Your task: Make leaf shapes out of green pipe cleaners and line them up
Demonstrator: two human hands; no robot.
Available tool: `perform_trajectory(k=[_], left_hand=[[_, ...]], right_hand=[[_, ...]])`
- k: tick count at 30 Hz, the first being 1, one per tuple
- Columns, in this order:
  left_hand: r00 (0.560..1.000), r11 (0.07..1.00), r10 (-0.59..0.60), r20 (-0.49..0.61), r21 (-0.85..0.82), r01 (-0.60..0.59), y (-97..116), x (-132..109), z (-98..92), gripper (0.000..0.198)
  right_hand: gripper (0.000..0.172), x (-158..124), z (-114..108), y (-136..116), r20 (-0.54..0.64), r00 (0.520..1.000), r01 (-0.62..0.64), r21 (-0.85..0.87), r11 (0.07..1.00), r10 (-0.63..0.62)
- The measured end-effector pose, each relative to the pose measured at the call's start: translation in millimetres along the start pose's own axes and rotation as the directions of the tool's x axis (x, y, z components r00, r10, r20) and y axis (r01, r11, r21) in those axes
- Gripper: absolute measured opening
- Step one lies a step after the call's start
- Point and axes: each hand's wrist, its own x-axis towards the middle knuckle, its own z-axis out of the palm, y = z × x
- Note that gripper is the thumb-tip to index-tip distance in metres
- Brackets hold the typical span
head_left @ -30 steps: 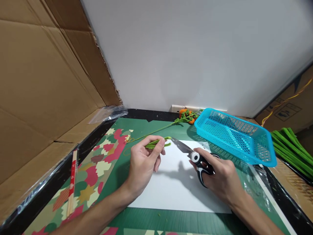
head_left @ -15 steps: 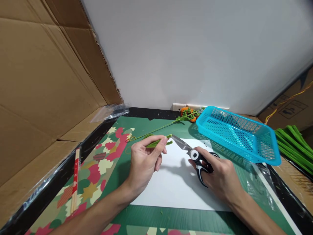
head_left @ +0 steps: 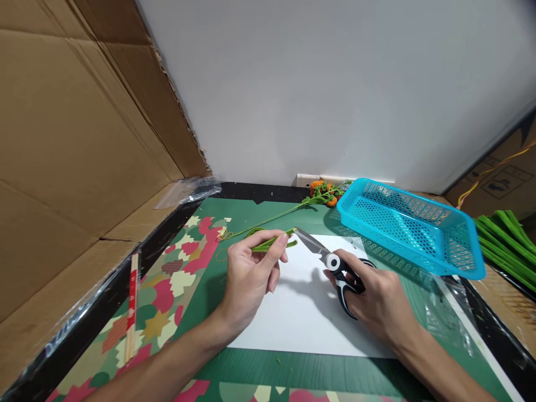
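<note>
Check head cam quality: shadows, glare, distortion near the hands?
Head view: soft shadows of the left hand and right hand fall on the white paper; scissors and green pipe cleaner are sharp; mild glare on the clear plastic bag at left; wide-angle stretch toward the corners.

Between the hands lie a green pipe cleaner (head_left: pixel 272 242) and black-and-white-handled scissors (head_left: pixel 340 274) over white paper (head_left: pixel 305 312). Right of them stands a turquoise mesh basket (head_left: pixel 408 226); left, a green mat (head_left: pixel 176 273) patterned pink and cream.
</note>
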Motion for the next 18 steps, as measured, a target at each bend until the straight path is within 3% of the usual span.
perform_trajectory(k=[12, 18], left_hand=[[0.999, 1.0, 0.024, -0.025, 0.004, -0.024, 0, -1, -0.2, 0.017], [1.0, 0.997, -0.022, 0.007, -0.072, 0.022, 3, -1, 1.6, 0.02]], right_hand=[[0.031, -4, 1, 2, 0.085, 0.993, -0.09, 0.128, 0.988, 0.079], [0.021, 4, -6, -8, 0.248, 0.958, -0.225, 0.324, 0.919, 0.147]])
